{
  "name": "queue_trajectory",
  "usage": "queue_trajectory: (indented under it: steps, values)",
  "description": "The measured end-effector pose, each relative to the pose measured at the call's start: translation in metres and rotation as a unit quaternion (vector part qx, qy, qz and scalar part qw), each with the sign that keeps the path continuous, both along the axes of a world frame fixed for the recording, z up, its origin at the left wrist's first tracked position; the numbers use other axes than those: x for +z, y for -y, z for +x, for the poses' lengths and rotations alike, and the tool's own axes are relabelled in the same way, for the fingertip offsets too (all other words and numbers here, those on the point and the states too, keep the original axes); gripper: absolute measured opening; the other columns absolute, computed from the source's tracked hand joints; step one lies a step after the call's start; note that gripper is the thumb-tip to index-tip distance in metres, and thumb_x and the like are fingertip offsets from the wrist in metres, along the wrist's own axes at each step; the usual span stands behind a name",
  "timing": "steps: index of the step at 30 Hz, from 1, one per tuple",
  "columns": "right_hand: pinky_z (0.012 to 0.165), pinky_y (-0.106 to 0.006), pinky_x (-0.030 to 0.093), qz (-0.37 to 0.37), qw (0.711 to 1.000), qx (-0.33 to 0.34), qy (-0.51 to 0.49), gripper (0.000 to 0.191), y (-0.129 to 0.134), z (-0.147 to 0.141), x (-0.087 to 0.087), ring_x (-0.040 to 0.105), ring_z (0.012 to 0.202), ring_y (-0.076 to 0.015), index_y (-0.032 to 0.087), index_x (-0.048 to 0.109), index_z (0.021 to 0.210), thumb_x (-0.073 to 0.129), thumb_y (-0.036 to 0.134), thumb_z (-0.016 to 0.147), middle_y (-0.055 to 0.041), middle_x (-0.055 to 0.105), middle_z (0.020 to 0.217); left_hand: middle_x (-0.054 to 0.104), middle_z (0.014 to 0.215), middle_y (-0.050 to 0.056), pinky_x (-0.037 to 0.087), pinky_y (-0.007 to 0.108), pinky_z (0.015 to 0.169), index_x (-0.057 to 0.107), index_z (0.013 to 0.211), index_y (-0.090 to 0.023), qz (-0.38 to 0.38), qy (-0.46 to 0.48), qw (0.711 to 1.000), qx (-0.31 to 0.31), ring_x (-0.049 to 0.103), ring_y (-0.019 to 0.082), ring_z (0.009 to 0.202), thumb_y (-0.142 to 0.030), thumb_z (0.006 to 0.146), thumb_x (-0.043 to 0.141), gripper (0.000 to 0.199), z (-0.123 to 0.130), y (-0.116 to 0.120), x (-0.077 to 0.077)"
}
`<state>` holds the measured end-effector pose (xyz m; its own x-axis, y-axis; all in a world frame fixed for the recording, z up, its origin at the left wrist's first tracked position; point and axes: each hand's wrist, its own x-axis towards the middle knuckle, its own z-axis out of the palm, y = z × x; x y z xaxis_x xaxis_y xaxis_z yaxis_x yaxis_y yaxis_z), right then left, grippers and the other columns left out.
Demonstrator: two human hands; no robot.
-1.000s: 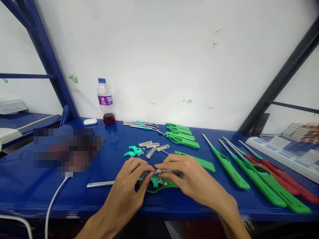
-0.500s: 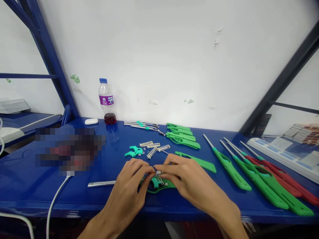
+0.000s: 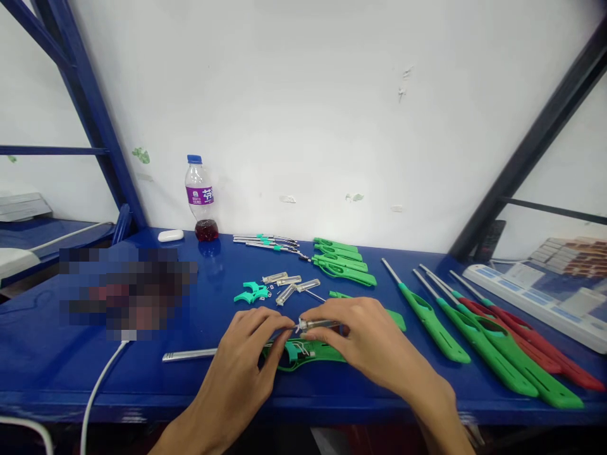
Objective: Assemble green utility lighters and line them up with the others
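My right hand [image 3: 363, 332] grips a clear lighter fuel tank [image 3: 320, 323] between thumb and fingers, its end pointing left. At that end, my left hand [image 3: 256, 341] is closed in a pinch around a small whitish piece [image 3: 298, 325], mostly covered by the fingertips. Just below both hands lies an opened green lighter shell [image 3: 322, 354] with a teal trigger [image 3: 291, 352] and wires inside. Its metal tube [image 3: 190, 355] sticks out leftward beneath my left hand. Beyond them are several loose clear tanks [image 3: 287, 294] and teal triggers [image 3: 251, 292].
Green half shells [image 3: 344, 262] and metal rods with wires [image 3: 265, 241] lie near the wall. Finished-looking green lighters [image 3: 436, 325] and red ones [image 3: 545, 341] lie to the right, beside a white power strip [image 3: 535, 306]. A drink bottle [image 3: 202, 202] stands back left; a white cable [image 3: 102, 379] crosses the front left.
My right hand has shifted slightly right and the tank now shows clearly between its fingers. More of the green shell is visible below. The view has shifted slightly.
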<state>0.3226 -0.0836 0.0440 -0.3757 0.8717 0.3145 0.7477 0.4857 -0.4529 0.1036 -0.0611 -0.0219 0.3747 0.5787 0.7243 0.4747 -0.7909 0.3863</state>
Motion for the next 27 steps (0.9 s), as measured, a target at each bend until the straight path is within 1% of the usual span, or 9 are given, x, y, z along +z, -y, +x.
queue_trajectory:
  steps: [3, 9, 14, 17, 19, 21, 22, 24, 27]
  values:
    - [0.073, -0.027, 0.044, -0.004, 1.000, 0.003, 0.003, 0.014, -0.001, 0.000, 0.000, 0.073, 0.087, -0.0184, 0.031, 0.081, 0.109, 0.071, 0.036, 0.101, 0.0040, 0.081, 0.096, 0.074, 0.106, 0.000, 0.051, 0.032, 0.086, 0.068, 0.117, -0.026, -0.009, 0.005, 1.000, -0.004, 0.069, 0.020, 0.097, -0.018, 0.103, 0.062, 0.018, 0.000, 0.000, 0.000]
    - [0.073, -0.027, 0.043, -0.025, 1.000, 0.015, 0.003, 0.015, -0.002, 0.001, 0.001, 0.071, 0.087, -0.0179, 0.032, 0.081, 0.111, 0.070, 0.035, 0.101, 0.0044, 0.080, 0.094, 0.075, 0.094, -0.004, 0.050, 0.030, 0.077, 0.071, 0.103, -0.027, -0.042, 0.021, 0.999, -0.019, 0.070, 0.017, 0.085, -0.017, 0.102, 0.062, 0.015, 0.001, -0.001, 0.005]
    - [0.076, -0.027, 0.044, -0.040, 0.999, 0.016, 0.005, 0.017, -0.001, 0.000, 0.001, 0.072, 0.089, -0.0176, 0.032, 0.081, 0.112, 0.069, 0.038, 0.102, 0.0048, 0.081, 0.099, 0.075, 0.091, -0.003, 0.051, 0.031, 0.077, 0.070, 0.099, -0.027, -0.049, 0.021, 0.998, -0.013, 0.070, 0.017, 0.083, -0.017, 0.101, 0.063, 0.012, 0.000, -0.001, 0.004]
    - [0.076, -0.026, 0.044, -0.047, 0.999, 0.012, -0.001, 0.018, -0.001, 0.001, 0.002, 0.074, 0.091, -0.0179, 0.033, 0.081, 0.111, 0.069, 0.042, 0.102, 0.0057, 0.083, 0.104, 0.076, 0.095, -0.001, 0.053, 0.032, 0.078, 0.072, 0.105, -0.027, -0.037, 0.012, 0.999, -0.006, 0.071, 0.019, 0.086, -0.019, 0.102, 0.062, 0.014, -0.001, -0.002, 0.001]
    - [0.073, -0.027, 0.043, -0.052, 0.999, -0.006, 0.008, 0.020, 0.000, 0.004, 0.003, 0.075, 0.087, -0.0189, 0.033, 0.081, 0.110, 0.068, 0.045, 0.102, 0.0051, 0.083, 0.100, 0.076, 0.102, 0.001, 0.055, 0.035, 0.082, 0.072, 0.115, -0.028, -0.027, -0.001, 1.000, 0.008, 0.071, 0.021, 0.092, -0.020, 0.101, 0.062, 0.018, -0.001, -0.002, -0.002]
    - [0.068, -0.028, 0.041, -0.062, 0.997, -0.032, 0.028, 0.022, 0.000, 0.006, 0.004, 0.073, 0.079, -0.0196, 0.033, 0.081, 0.108, 0.066, 0.048, 0.102, 0.0043, 0.082, 0.089, 0.076, 0.108, 0.003, 0.056, 0.039, 0.086, 0.070, 0.123, -0.029, -0.028, -0.024, 0.999, 0.026, 0.071, 0.024, 0.097, -0.022, 0.099, 0.064, 0.025, -0.001, -0.001, -0.004]
    - [0.066, -0.028, 0.040, -0.068, 0.996, -0.042, 0.038, 0.022, 0.000, 0.008, 0.003, 0.072, 0.077, -0.0197, 0.033, 0.080, 0.106, 0.065, 0.048, 0.102, 0.0042, 0.081, 0.086, 0.075, 0.109, 0.003, 0.057, 0.042, 0.087, 0.070, 0.124, -0.029, -0.033, -0.040, 0.998, 0.034, 0.071, 0.026, 0.098, -0.023, 0.098, 0.065, 0.027, 0.000, 0.000, -0.005]
    - [0.068, -0.028, 0.039, -0.072, 0.995, -0.049, 0.046, 0.019, -0.001, 0.011, 0.002, 0.071, 0.081, -0.0201, 0.032, 0.079, 0.102, 0.067, 0.045, 0.102, 0.0043, 0.080, 0.087, 0.075, 0.109, 0.004, 0.057, 0.046, 0.088, 0.072, 0.120, -0.029, -0.042, -0.070, 0.996, 0.040, 0.071, 0.028, 0.096, -0.023, 0.096, 0.067, 0.025, 0.001, 0.002, -0.006]
    - [0.077, -0.029, 0.041, -0.063, 0.996, -0.037, 0.050, 0.015, -0.004, 0.015, -0.003, 0.070, 0.094, -0.0212, 0.030, 0.078, 0.099, 0.069, 0.041, 0.102, 0.0030, 0.078, 0.098, 0.074, 0.108, 0.004, 0.057, 0.050, 0.089, 0.073, 0.118, -0.030, -0.050, -0.091, 0.994, 0.036, 0.071, 0.029, 0.096, -0.023, 0.096, 0.067, 0.024, 0.002, 0.003, -0.008]
